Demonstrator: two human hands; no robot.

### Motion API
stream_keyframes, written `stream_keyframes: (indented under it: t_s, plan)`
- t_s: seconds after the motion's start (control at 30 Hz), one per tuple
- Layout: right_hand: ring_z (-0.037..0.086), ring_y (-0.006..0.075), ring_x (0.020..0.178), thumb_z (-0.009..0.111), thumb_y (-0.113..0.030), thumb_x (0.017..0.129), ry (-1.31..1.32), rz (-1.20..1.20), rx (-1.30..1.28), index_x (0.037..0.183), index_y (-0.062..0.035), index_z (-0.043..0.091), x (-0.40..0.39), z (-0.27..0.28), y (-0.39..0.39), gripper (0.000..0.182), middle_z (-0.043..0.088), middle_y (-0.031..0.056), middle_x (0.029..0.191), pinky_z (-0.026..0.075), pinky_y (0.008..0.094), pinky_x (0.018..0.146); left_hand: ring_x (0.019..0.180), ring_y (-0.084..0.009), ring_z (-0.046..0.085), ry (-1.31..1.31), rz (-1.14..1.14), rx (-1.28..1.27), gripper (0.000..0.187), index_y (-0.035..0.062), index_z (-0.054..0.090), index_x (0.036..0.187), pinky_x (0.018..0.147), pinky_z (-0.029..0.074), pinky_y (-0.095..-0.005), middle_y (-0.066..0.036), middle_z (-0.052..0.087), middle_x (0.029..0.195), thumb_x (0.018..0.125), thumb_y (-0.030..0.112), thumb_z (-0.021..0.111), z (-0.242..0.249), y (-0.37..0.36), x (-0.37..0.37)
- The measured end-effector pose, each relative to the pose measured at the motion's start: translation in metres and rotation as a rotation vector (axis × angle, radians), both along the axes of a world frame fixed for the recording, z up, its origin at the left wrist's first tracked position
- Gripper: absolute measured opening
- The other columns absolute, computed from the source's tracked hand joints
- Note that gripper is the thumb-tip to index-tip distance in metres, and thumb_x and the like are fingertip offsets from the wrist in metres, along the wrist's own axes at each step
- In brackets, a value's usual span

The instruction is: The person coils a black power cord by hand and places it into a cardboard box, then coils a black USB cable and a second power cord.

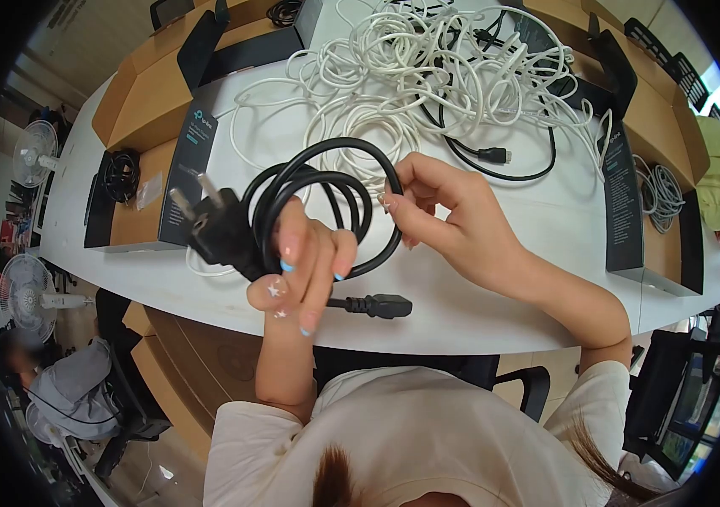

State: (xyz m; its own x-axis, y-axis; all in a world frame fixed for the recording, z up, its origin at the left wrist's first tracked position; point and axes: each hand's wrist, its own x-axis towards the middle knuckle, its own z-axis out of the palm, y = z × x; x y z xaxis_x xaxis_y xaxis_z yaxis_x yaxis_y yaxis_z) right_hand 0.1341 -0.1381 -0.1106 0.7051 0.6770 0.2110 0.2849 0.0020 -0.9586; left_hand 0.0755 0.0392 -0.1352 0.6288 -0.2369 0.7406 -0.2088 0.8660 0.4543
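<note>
A black power cord [339,145] is looped into a loose coil above the table's near side. My left hand [305,262] is closed round the coil's lower left part, close to the two-pin plug [218,232], whose prongs point up and to the left. Below the coil hangs the cord's other end, a black socket connector [381,306]. At the coil's right side, my right hand [444,211] pinches the cord between thumb and fingers. Beyond my hands lies a big tangle of white cables [428,68], with a black video-type connector [493,155] at its near edge.
On the white table [495,313], an open box [187,169] at left holds a black coiled cable [122,175]. Another open box [626,211] at right holds a grey coiled cable [662,196]. More boxes stand behind. A seated person [73,384] is at lower left, near fans.
</note>
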Motion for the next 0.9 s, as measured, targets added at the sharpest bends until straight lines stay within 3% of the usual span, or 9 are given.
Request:
stream_keyframes:
  t_s: [0.1, 0.2, 0.27, 0.37, 0.47, 0.53, 0.67, 0.8, 0.9]
  plan:
    - [0.051, 0.018, 0.048, 0.057, -0.014, 0.086, -0.208, -0.039, -0.099, 0.081, 0.0007, 0.049, 0.004, 0.01, -0.005, 0.018, 0.051, 0.0108, 0.056, 0.04, 0.0295, 0.048, 0.041, -0.0173, 0.057, 0.112, -0.097, -0.066, 0.02, 0.0046, 0.04, 0.097, 0.08, 0.038, -0.0255, 0.005, 0.048, 0.04, 0.079, 0.01, 0.049, -0.003, -0.01, -0.002]
    - [0.053, 0.0272, 0.051, 0.056, -0.012, 0.085, -0.386, -0.069, -0.127, 0.081, 0.0007, 0.049, 0.009, 0.011, -0.006, 0.015, 0.053, 0.0144, 0.059, 0.041, 0.0354, 0.05, 0.045, -0.0176, 0.057, 0.202, -0.046, -0.045, 0.021, 0.004, 0.04, 0.097, 0.085, 0.039, -0.0311, 0.005, 0.046, 0.041, 0.078, 0.01, 0.048, -0.005, -0.015, -0.005]
    - [0.055, 0.0321, 0.055, 0.055, -0.011, 0.085, -0.576, -0.088, -0.183, 0.082, 0.0011, 0.049, 0.012, 0.01, -0.007, 0.014, 0.056, 0.0162, 0.062, 0.043, 0.0386, 0.052, 0.045, -0.0171, 0.056, 0.193, -0.009, 0.005, 0.02, 0.0038, 0.039, 0.096, 0.082, 0.041, -0.0311, 0.005, 0.045, 0.041, 0.079, 0.01, 0.048, -0.004, -0.016, -0.004]
    - [0.057, 0.0356, 0.058, 0.058, -0.014, 0.083, -0.66, -0.057, -0.276, 0.081, 0.0016, 0.051, 0.014, 0.004, -0.008, 0.017, 0.058, 0.0173, 0.063, 0.045, 0.0418, 0.055, 0.044, -0.0154, 0.054, 0.239, 0.008, -0.014, 0.018, 0.004, 0.039, 0.095, 0.073, 0.045, -0.03, 0.005, 0.044, 0.042, 0.08, 0.01, 0.047, -0.004, -0.015, -0.005]
    - [0.057, 0.0353, 0.055, 0.06, -0.019, 0.081, -0.586, 0.018, -0.315, 0.077, 0.0007, 0.054, 0.014, 0.0, -0.008, 0.021, 0.058, 0.016, 0.06, 0.046, 0.042, 0.054, 0.037, -0.0099, 0.047, 0.318, -0.168, -0.285, 0.009, 0.0053, 0.039, 0.091, 0.057, 0.043, -0.0256, 0.006, 0.042, 0.043, 0.083, 0.01, 0.041, -0.005, -0.013, -0.003]
    - [0.055, 0.0334, 0.05, 0.063, -0.026, 0.079, -0.702, -0.03, -0.371, 0.071, -0.0015, 0.056, 0.014, 0.001, -0.009, 0.027, 0.057, 0.0136, 0.055, 0.044, 0.0405, 0.05, 0.041, -0.0068, 0.052, 0.329, -0.219, -0.289, 0.008, 0.0078, 0.04, 0.089, 0.052, 0.04, -0.0232, 0.005, 0.047, 0.045, 0.083, 0.009, 0.046, -0.008, -0.007, -0.001]
    - [0.054, 0.0298, 0.048, 0.064, -0.033, 0.079, -0.872, -0.126, -0.45, 0.069, -0.0023, 0.056, 0.005, 0.02, -0.015, 0.033, 0.055, 0.0106, 0.054, 0.043, 0.0367, 0.048, 0.035, -0.0067, 0.036, 0.388, 0.276, -0.107, 0.009, 0.0069, 0.039, 0.09, 0.053, 0.038, -0.0229, 0.006, 0.034, 0.044, 0.085, 0.014, 0.04, 0.0, -0.018, -0.009]
    - [0.056, 0.0254, 0.056, 0.065, -0.035, 0.078, -0.837, 0.022, -0.217, 0.07, -0.003, 0.055, -0.017, 0.015, -0.008, 0.034, 0.055, 0.0081, 0.061, 0.044, 0.0359, 0.056, 0.038, -0.0058, 0.037, 0.417, 0.317, -0.153, 0.011, 0.0067, 0.04, 0.09, 0.052, 0.037, -0.0227, 0.006, 0.035, 0.047, 0.084, 0.016, 0.041, -0.002, -0.019, -0.009]
    - [0.055, 0.0222, 0.061, 0.066, -0.028, 0.076, -0.821, 0.128, -0.196, 0.071, -0.0051, 0.053, -0.028, 0.003, -0.004, 0.027, 0.053, 0.0071, 0.063, 0.042, 0.0324, 0.06, 0.039, -0.0047, 0.037, 0.418, 0.359, -0.121, 0.01, 0.0063, 0.041, 0.09, 0.054, 0.036, -0.0222, 0.006, 0.035, 0.048, 0.084, 0.014, 0.042, 0.0, -0.018, -0.009]
